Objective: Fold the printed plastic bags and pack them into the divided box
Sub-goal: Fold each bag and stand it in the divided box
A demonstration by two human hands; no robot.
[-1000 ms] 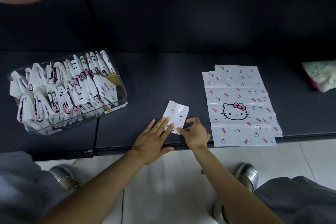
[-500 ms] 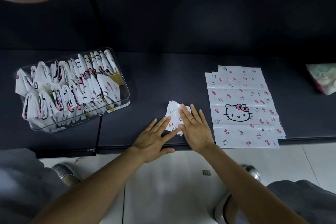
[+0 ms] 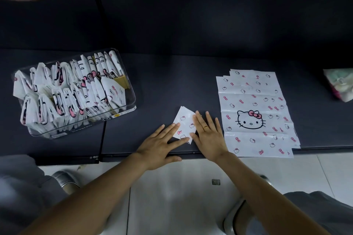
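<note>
- A small folded bag (image 3: 184,124) lies near the front edge of the dark table (image 3: 172,86), tilted a little, between the two hands.
- The left hand (image 3: 160,145) lies flat with straight fingers, its fingertips (image 3: 176,125) resting on the packet's left edge; it clamps nothing.
- The right hand (image 3: 209,133) is also spread flat (a ring shows on one finger), pressing down along the packet's right side, fingers straight and gripping nothing.
- This looks to me like the creasing step: both palms flatten the fold so it holds.
- The clear divided box (image 3: 126,82) sits well to the left, already crowded with upright folded bags (image 3: 72,91); only a narrow gap seems left near its right end.
- A stack of flat printed bags (image 3: 254,112) waits just right of the right hand.
- Next, I'd guess, the packet needs either one more fold or a pinch lift and a carry left, slid upright into a slot without springing open (thin plastic tends to unfold).
</note>
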